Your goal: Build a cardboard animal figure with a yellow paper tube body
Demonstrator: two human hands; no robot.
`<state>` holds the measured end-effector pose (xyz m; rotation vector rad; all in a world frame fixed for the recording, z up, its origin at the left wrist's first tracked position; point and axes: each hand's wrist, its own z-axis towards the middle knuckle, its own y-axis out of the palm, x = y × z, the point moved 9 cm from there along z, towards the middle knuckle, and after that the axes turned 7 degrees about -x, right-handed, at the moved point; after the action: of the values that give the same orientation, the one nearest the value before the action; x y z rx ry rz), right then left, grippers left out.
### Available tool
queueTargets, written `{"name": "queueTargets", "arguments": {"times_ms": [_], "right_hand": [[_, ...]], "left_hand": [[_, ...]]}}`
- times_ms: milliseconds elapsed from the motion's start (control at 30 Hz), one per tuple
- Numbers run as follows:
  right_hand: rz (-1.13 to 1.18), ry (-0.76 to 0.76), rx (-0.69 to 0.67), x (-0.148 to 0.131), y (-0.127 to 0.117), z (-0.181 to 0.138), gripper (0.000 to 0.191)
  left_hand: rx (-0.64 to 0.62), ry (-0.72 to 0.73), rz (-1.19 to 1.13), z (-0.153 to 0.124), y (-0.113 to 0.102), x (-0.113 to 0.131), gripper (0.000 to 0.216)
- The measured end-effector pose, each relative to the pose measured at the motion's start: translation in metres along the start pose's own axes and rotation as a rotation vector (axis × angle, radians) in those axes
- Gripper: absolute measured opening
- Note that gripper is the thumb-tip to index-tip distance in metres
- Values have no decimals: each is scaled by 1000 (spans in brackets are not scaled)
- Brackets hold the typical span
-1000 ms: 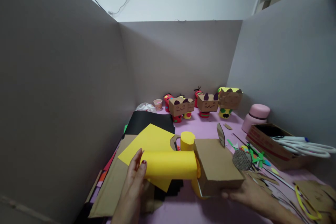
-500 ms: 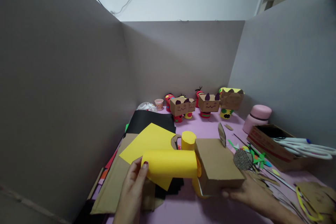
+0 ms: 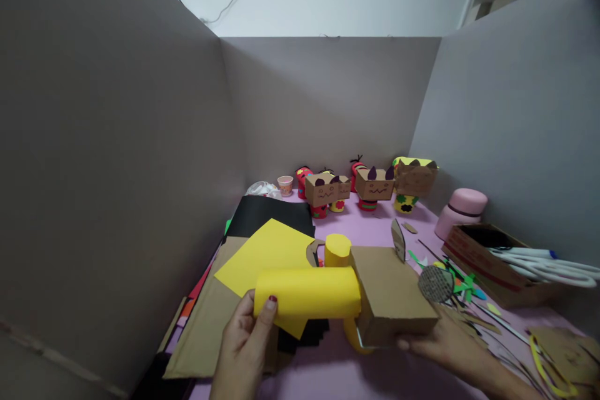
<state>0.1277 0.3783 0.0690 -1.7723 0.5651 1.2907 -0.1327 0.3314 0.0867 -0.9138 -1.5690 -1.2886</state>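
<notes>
My left hand [image 3: 249, 337] is closed around the left end of a yellow paper tube [image 3: 307, 294], thumb on its near side. The tube lies level, its right end up against a brown cardboard box [image 3: 394, 294]. My right hand [image 3: 431, 337] grips that box from the right and below; most of its fingers are hidden. Behind the tube stands a short yellow cylinder [image 3: 337, 249]. Another yellow rounded piece [image 3: 355, 334] shows partly under the box. Left of these lies a yellow sheet [image 3: 262, 250] on cardboard and black sheets.
Finished box-headed animal figures [image 3: 375, 186] stand along the back. At right are a pink flask [image 3: 462, 212], an open carton [image 3: 497, 262] with white cords, paper scraps [image 3: 464, 284] and yellow-handled scissors [image 3: 544, 365]. Grey partitions enclose the table.
My left hand has pushed the yellow tube slightly right, closing the gap at the cardboard box. The box stays nearly in place in my right hand.
</notes>
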Motion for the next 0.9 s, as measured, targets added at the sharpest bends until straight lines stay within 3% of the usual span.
{"name": "queueTargets", "arguments": {"times_ms": [167,500,733,900], "right_hand": [[17,-7,-39,-3,2,1,54],[11,-39,72,-4,0,1,52],[-39,-15,20,-9,4,-1,86],[-39,-48,163,1,-10,-11,125]], "left_hand": [[-32,6,-2,2,0,-1,51],[-17,71,-16,1,-3,-3,48],[-54,132,-37,6,-4,3,40],[-51,180,73,10,-17,1,38]]}}
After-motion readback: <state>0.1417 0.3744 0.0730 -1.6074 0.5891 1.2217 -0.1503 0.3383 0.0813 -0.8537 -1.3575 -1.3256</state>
